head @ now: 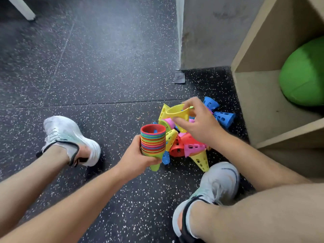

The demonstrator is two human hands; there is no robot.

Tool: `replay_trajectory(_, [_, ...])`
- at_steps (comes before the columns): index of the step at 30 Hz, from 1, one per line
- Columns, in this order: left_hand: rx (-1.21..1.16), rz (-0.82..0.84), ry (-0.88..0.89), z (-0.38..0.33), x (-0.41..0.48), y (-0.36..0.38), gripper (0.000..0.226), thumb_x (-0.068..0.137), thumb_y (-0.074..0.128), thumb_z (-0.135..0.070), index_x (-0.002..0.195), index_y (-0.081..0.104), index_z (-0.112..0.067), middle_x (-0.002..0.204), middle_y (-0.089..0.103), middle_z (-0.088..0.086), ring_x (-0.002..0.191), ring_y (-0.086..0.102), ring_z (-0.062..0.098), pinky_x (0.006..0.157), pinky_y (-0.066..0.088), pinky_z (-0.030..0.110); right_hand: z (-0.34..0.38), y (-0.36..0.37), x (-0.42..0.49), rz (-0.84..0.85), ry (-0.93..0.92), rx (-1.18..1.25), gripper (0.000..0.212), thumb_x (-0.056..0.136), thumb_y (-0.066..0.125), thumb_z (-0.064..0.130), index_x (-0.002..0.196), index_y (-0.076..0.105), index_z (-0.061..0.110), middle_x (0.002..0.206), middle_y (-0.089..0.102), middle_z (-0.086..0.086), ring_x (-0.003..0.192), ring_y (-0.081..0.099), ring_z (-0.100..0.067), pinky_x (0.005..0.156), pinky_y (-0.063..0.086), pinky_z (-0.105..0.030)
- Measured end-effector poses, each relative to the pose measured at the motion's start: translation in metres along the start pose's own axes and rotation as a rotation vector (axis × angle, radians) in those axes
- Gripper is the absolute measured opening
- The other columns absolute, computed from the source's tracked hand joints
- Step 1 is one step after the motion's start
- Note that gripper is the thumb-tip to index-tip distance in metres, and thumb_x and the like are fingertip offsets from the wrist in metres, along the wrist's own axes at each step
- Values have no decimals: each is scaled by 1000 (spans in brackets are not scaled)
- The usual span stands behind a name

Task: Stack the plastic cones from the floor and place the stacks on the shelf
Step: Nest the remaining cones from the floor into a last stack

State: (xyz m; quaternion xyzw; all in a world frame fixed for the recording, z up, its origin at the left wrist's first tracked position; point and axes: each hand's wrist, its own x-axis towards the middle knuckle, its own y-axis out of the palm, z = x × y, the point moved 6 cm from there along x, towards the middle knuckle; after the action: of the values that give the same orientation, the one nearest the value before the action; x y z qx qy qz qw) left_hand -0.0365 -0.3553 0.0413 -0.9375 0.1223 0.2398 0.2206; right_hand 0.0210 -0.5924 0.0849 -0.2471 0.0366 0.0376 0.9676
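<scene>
The person is crouching, and the left hand [135, 156] is gripping a stack [153, 140] of nested cones, fingers and thumb curled round its lower part. The stack is standing nearly upright in that grip. Its open red mouth is facing up, bands of many-coloured rims are showing below it, and a green tip is poking out beneath the hand.

Just to the right of the stack and a little farther out, the right hand [201, 123] is holding a single yellow cone [176, 111]. The fingers are curled over it and the thumb is pressing from the near side. The cone is lying tilted, with its wide mouth turned toward the left hand, close to the stack but apart from it.

Directly under and around the right hand, the loose cones [193, 148] are lying in a jumble of pink, red, yellow and blue, mostly on their sides. Two blue cones [225, 118] are sticking out just beyond that hand's knuckles.

Farther right of the right hand, the shelf [259, 106] is standing on the speckled dark floor [105, 76], with a green ball [303, 76] sitting in its compartment. One white shoe [70, 137] is resting well left of the left hand, and the other shoe [216, 185] is sitting near, below the right forearm.
</scene>
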Motion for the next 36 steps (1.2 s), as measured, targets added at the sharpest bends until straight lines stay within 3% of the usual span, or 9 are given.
replay_trajectory(2, [9,21,13,-2,-5,15,70,66,92,-2,119,53,-25,106,71,-5,91,69,-1,81,51,17,11,3,-8,-43,9,87,41,75,76,56,96,46,38,116,62,8,104,63,-14,90,52,-43])
replay_trajectory(6, [9,35,27,4,-11,40,70,58,90,-12,115,52,-28,106,71,-5,89,67,-1,83,51,21,18,8,-29,-84,-50,66,42,78,79,49,104,49,34,123,60,12,101,63,-13,90,51,-40])
replay_trajectory(9, [44,45,18,12,-17,51,68,58,89,-17,114,52,-31,103,70,-10,89,66,-1,81,52,20,12,-2,-38,-184,-50,177,44,76,78,54,105,50,35,127,60,15,102,67,-14,90,53,-48])
replay_trajectory(14, [34,86,26,18,-22,66,69,69,89,-5,122,51,-28,104,70,-8,83,65,-7,71,50,12,-17,2,-52,-56,78,153,52,68,71,77,100,51,42,120,66,12,97,70,-16,86,56,-51])
replay_trajectory(20, [-26,123,24,30,-18,90,68,70,86,-4,122,50,-29,106,71,-2,89,70,7,80,62,32,-32,26,-78,149,38,74,45,75,77,57,103,53,30,129,62,21,107,65,-1,94,55,-33])
replay_trajectory(23, [-82,102,41,36,-16,98,79,63,84,-12,127,47,-39,114,69,-8,102,70,14,89,61,45,-44,32,-91,210,-2,-44,58,76,81,53,124,53,37,137,56,23,117,58,3,101,49,-26])
replay_trajectory(29, [-191,119,66,32,-21,111,115,70,88,-10,156,18,-41,138,61,-11,123,65,4,99,56,29,-67,41,-100,253,17,-89,82,74,82,51,145,44,37,141,54,18,127,52,2,107,45,-31])
replay_trajectory(33, [-122,89,130,29,-23,112,96,78,87,-5,144,33,-50,141,60,-9,123,63,2,110,49,31,-72,40,-108,276,-18,-116,80,80,79,43,149,40,35,148,46,18,135,43,4,111,41,-31])
replay_trajectory(36, [-98,92,123,29,-19,114,89,73,85,-27,144,38,-52,136,65,-7,121,66,12,109,51,45,-67,33,-108,206,-114,-143,66,83,69,33,145,46,26,150,44,12,140,39,-2,115,36,-30])
